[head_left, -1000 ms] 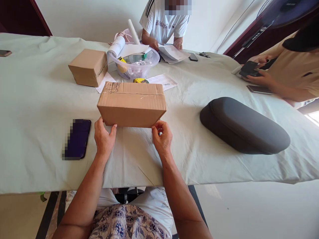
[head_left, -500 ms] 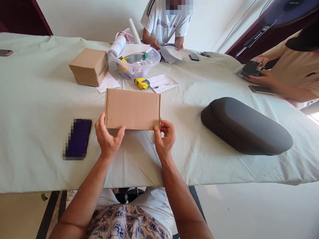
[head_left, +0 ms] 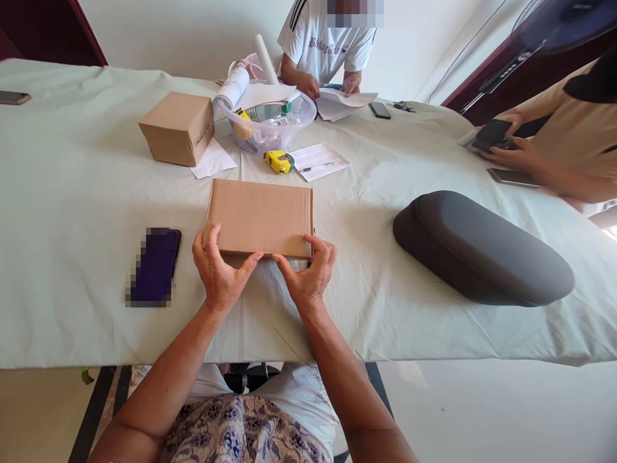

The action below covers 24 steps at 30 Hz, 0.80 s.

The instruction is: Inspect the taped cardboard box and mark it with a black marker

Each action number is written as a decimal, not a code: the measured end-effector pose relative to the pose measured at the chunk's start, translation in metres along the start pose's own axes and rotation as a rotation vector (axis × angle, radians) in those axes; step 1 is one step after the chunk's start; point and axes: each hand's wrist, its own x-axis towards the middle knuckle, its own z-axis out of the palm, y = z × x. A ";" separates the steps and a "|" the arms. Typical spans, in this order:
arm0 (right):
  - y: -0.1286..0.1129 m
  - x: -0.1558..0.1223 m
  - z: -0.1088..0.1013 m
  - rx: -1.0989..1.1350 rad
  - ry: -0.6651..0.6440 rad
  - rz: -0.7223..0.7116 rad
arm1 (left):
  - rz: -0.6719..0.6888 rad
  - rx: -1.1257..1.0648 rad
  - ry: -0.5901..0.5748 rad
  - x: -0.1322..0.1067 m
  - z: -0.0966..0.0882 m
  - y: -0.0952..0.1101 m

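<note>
The cardboard box (head_left: 260, 217) sat in the grip of left hand (head_left: 219, 275) and right hand (head_left: 308, 278) at its near edge; bare surface (head_left: 87, 206) flanked it.

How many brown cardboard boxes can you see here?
2. A flat brown cardboard box, held by the left hand and right hand; a smaller brown cardboard box farther back, left of the clear plastic bowl. None looks hidden.

The box (head_left: 260, 217) no longer shows its taped face. It is turned over, and a plain face now looks up. It seems to lie flat, though its near edge may be lifted. The left hand (head_left: 219, 273) and right hand (head_left: 306, 276) have slid inward along that edge. The tape measure (head_left: 278, 161) behind the box is now uncovered.
</note>
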 end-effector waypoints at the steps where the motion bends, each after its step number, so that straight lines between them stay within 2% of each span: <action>1: 0.001 0.000 0.000 0.023 0.001 0.012 | -0.006 -0.014 0.003 0.000 0.000 0.000; 4: 0.003 0.001 0.000 0.119 0.007 0.099 | -0.038 -0.082 0.028 0.003 0.000 -0.003; 8: 0.003 0.005 -0.002 0.271 0.012 0.253 | -0.160 -0.205 0.070 0.007 -0.001 -0.008; 15: 0.000 0.009 -0.005 0.386 0.064 0.304 | -0.219 -0.293 0.076 0.013 -0.003 -0.016; 19: 0.001 0.010 -0.003 0.397 0.021 0.357 | -0.233 -0.292 0.079 0.014 -0.004 -0.018; 24: 0.003 0.010 0.000 0.373 -0.110 0.437 | -0.268 -0.293 0.077 0.013 -0.003 -0.022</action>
